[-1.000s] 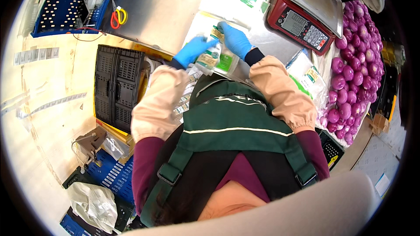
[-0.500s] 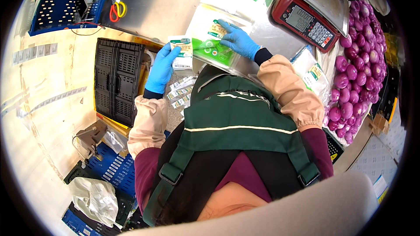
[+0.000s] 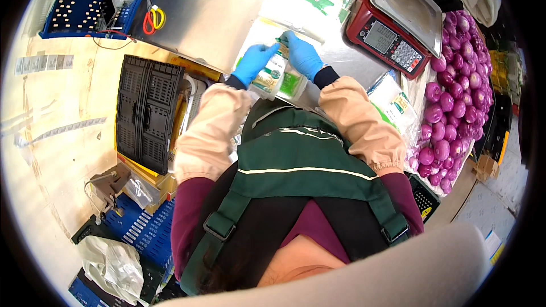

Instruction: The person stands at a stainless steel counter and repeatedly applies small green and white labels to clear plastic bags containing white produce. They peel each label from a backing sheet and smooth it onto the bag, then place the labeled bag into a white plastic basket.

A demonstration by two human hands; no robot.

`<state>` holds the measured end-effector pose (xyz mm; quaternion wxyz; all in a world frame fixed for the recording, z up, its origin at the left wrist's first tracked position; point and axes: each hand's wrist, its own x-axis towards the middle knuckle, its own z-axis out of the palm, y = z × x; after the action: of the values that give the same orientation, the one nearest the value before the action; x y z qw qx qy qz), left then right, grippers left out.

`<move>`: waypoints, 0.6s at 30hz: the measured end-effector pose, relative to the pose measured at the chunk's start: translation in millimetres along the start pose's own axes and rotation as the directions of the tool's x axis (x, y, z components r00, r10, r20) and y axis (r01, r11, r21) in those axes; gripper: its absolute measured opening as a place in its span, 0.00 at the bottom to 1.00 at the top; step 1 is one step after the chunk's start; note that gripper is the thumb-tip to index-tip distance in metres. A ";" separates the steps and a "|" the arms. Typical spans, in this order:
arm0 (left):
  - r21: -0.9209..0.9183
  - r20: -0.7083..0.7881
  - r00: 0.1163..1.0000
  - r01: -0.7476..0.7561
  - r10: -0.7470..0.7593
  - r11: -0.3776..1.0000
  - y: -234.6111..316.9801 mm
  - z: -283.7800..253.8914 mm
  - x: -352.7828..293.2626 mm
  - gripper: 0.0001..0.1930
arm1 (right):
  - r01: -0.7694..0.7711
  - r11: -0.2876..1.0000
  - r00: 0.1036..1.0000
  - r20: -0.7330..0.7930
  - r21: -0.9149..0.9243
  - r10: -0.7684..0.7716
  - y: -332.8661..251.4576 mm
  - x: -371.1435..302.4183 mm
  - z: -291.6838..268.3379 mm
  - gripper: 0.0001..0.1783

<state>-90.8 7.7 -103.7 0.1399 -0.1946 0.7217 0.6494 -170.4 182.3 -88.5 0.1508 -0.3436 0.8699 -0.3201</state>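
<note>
Label [image 3: 272, 75]: held over a bag [image 3: 291, 85], close to the near edge of the table [image 3: 210, 17].
Left hand [image 3: 254, 63]: label pinched between gloved thumb and fingers.
Right hand [image 3: 303, 57]: fingers bent beside the left; whether anything is gripped cannot be told.
Bag stack [image 3: 301, 1]: laid beyond both hands.
Scale [image 3: 392, 42]: placed right of the stack.
Onions [image 3: 455, 102]: heaped right of the scale.
Scissors [image 3: 152, 21]: laid at table left.

Two grips [image 3: 255, 63] [image 3: 303, 58]; right of them, one scale [image 3: 395, 25] and dozens of purple onions [image 3: 455, 99]; left of them, one pair of scissors [image 3: 153, 11].
</note>
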 end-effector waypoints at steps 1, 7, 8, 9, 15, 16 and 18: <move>-0.056 0.179 0.973 0.158 -0.145 0.986 26.0 -3.8 -29.3 0.25 | 0.000 1.000 1.000 0.027 -0.005 0.000 1.3 -4.8 -3.7 0.22; -0.259 0.354 0.904 0.340 -0.238 0.904 40.7 -62.5 -136.8 0.20 | 0.306 0.950 0.919 0.245 0.057 -0.310 -3.9 -27.8 -21.3 0.30; -0.234 0.307 0.920 0.323 -0.245 0.917 33.8 -69.7 -139.0 0.20 | 0.408 0.912 0.894 0.221 -0.048 -0.389 -1.5 -32.8 -16.8 0.31; -0.401 0.161 0.979 0.183 -0.127 0.898 32.7 -67.3 -143.0 0.20 | 0.337 0.941 0.918 0.213 0.029 -0.335 -0.7 -34.1 -15.2 0.25; -0.613 -0.128 0.992 -0.087 0.010 0.785 17.4 -69.6 -133.9 0.17 | 0.288 0.943 0.937 0.153 0.168 -0.314 12.7 -28.1 -4.1 0.11; -0.596 -0.122 0.992 -0.079 0.006 0.799 17.6 -70.4 -130.4 0.17 | 0.298 0.937 0.935 0.142 0.180 -0.325 15.7 -26.8 -3.7 0.12; -0.550 -0.069 0.996 -0.090 0.062 0.830 22.8 -62.0 -120.3 0.17 | 0.325 0.933 0.928 0.139 0.153 -0.346 19.8 -26.0 -5.7 0.13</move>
<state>8.3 -40.1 -21.5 0.0343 -0.2133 0.5139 0.8302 -164.4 213.9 -96.2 0.1864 -0.5023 0.7606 -0.3668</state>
